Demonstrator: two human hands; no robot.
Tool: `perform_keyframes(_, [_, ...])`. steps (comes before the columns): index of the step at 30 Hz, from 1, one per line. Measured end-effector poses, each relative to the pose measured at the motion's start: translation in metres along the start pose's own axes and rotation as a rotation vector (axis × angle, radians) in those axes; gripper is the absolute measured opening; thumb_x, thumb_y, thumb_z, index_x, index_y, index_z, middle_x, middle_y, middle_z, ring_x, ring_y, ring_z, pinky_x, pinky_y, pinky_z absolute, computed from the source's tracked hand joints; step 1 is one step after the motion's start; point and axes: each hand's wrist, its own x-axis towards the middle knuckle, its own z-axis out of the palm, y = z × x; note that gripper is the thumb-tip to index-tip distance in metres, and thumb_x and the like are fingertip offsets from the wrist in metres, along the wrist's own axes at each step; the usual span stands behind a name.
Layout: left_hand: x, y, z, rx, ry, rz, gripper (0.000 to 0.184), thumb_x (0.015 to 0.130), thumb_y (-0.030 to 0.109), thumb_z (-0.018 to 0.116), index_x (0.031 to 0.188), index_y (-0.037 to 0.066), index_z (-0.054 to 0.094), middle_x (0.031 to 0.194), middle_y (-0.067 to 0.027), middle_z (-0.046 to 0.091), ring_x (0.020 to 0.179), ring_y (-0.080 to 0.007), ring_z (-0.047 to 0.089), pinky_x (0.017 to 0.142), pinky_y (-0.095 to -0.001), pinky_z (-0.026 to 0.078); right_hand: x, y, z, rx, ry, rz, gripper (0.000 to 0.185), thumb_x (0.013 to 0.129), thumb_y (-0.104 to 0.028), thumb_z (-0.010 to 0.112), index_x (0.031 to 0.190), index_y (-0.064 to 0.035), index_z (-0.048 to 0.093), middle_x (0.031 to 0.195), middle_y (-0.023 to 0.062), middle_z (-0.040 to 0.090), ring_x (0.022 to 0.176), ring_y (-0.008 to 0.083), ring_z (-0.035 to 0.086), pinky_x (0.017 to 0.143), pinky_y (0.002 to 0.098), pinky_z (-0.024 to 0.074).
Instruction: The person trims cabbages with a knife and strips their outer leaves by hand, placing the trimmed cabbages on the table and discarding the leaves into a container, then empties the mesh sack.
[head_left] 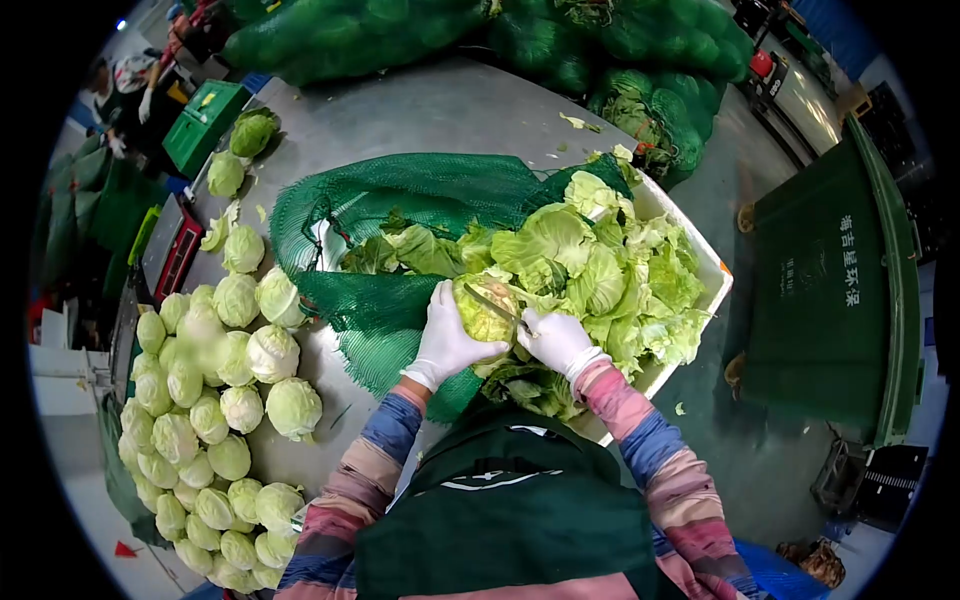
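My left hand (447,336), in a white glove, is closed around the left side of a cabbage (483,322) in front of my body. In my gloved right hand (556,340) is a knife (492,303), its blade lying across the top of the cabbage. My fingers hide most of the handle. Loose outer cabbage leaves (600,265) are heaped just beyond and to the right of my hands, in a white box (708,262). A green mesh sack (400,195) lies spread to the left, with a few leaves on it.
Many cabbages (210,415) are piled along the table's left side. Full green net sacks (350,35) lie at the back. A large green bin (825,290) stands at right. A person (130,95) is at far left, near a green crate (205,125).
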Motion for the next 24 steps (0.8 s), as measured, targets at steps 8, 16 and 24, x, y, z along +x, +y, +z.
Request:
perform_keyframes(8, [0.005, -0.010, -0.003, 0.008, -0.021, 0.056, 0.118, 0.053, 0.045, 0.087, 0.136, -0.013, 0.026, 0.136, -0.0288, 0.035, 0.128, -0.0417, 0.035, 0.110, -0.0429, 0.032, 0.008, 0.002, 0.002, -0.003, -0.145, 0.038, 0.028, 0.092, -0.030, 0.050, 0.095, -0.0027, 0.053, 0.069, 0.0207, 0.065, 0.067, 0.0394, 0.065, 0.062, 0.0494, 0.0523])
perform_keyframes(16, [0.010, -0.010, 0.001, 0.077, 0.006, 0.111, 0.116, 0.053, 0.045, 0.088, 0.134, -0.013, 0.029, 0.134, -0.0281, 0.038, 0.125, -0.0414, 0.038, 0.107, -0.0435, 0.034, 0.000, -0.004, 0.001, 0.037, -0.153, 0.068, 0.029, 0.092, -0.030, 0.050, 0.099, -0.0014, 0.052, 0.071, 0.0221, 0.065, 0.069, 0.0402, 0.065, 0.064, 0.0495, 0.0526])
perform_keyframes(24, [0.025, 0.006, 0.009, 0.112, 0.100, -0.002, 0.100, 0.057, 0.048, 0.084, 0.126, -0.008, 0.039, 0.120, -0.0233, 0.045, 0.114, -0.0373, 0.044, 0.100, -0.0436, 0.039, 0.054, 0.011, -0.011, -0.036, -0.258, 0.363, 0.029, 0.093, -0.017, 0.043, 0.104, -0.0009, 0.064, 0.099, 0.0221, 0.068, 0.092, 0.0356, 0.067, 0.080, 0.0443, 0.0532])
